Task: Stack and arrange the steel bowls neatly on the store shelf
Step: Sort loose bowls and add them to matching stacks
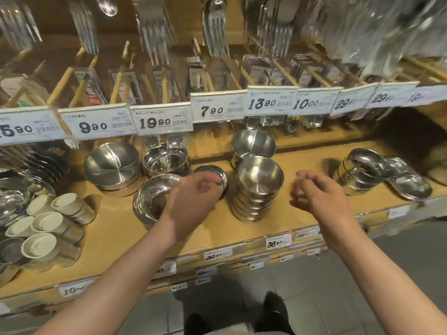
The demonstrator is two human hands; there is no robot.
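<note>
Both forearms reach in from the bottom edge toward the wooden shelf (pixel 116 228). Of the two hands, the left hand (pixel 193 201) hovers with loosely curled fingers over the near edge of a small shallow steel dish (pixel 212 172), holding nothing that can be seen; motion blur hides whether the fingertips touch the dish. Just left of that hand sits a wide steel bowl (pixel 150 199), partly covered by the wrist. The right hand (pixel 314 192) hangs in the air to the right of the tall stack of steel bowls (pixel 256 189), fingers loosely bent and empty, apart from the stack. Behind that stack stands a second, shorter stack of bowls (pixel 251 143). Further left on the shelf are a glossy bowl (pixel 164 160) and a larger brushed bowl pile (pixel 113 165). At the far right lies a pile of steel lids and tins (pixel 377 172). White-lidded cups (pixel 48 223) crowd the left end. Price tags (pixel 164 122) line the rail above, with packaged forks (pixel 215 27) hanging higher up.
</note>
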